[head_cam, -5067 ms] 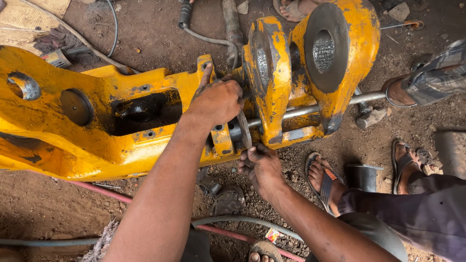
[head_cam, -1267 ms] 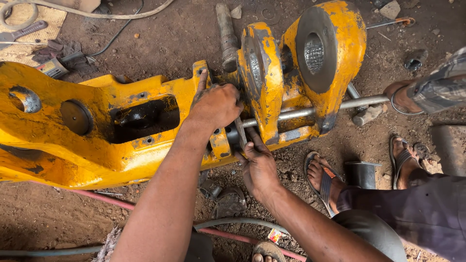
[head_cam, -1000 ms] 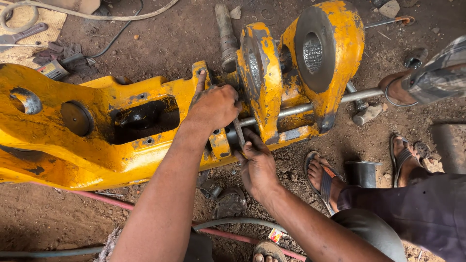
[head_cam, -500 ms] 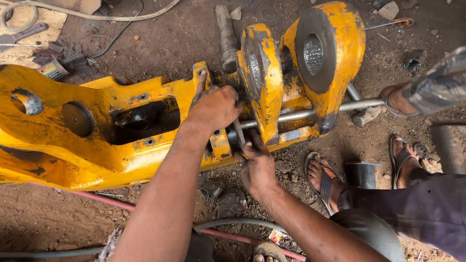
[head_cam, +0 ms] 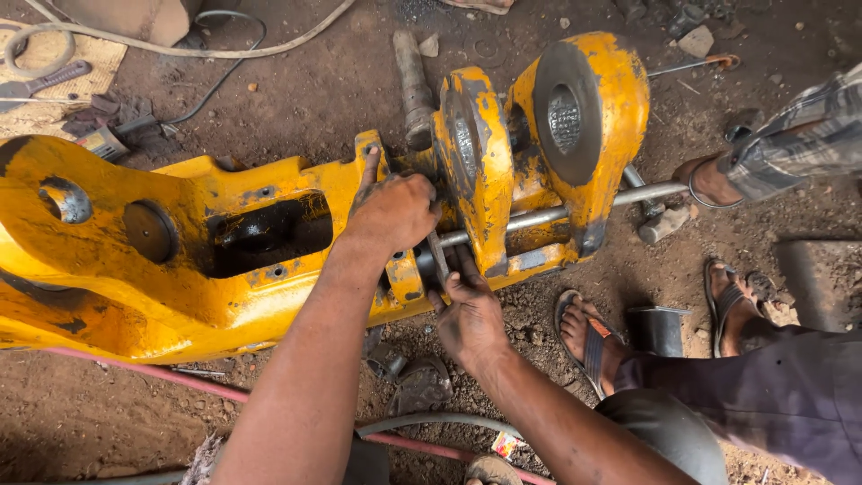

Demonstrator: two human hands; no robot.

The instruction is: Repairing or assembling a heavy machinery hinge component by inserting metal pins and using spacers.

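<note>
Right hand: our right hand (head_cam: 469,316) is the nearer one, low against the underside of the yellow casting (head_cam: 224,278), its fingers closed narrowly around the lower end of a flat metal tool (head_cam: 438,259) that stands in the gap there.

Left hand: our left hand (head_cam: 393,208) sits just above and beyond the right, fingers curled and bunched over the top of the same tool, pressing into the slot between the casting body and its upright lugs; what lies under the palm we cannot tell.

Tool: touching both hands, upright, lodged between them where the steel rod (head_cam: 557,214) enters the casting.

Step in hand: we judge that we are working the tool into the joint around the rod, seating or prying a part there with both hands.

Next move: it seems to call for steady pressure from the upper hand while the lower one keeps the tool square, since a slip would bring knuckles against the lug edge.

Right of our hands: a sandalled foot (head_cam: 584,332) on the dirt and a small metal cup (head_cam: 660,330) just beyond it.

Farther right: another person's hand (head_cam: 709,180) grips the far end of the rod.

Beyond our hands: the two round yellow lugs (head_cam: 575,117), the farther one with a toothed bore.

Far left: a hose (head_cam: 180,49) crossing the ground.
</note>
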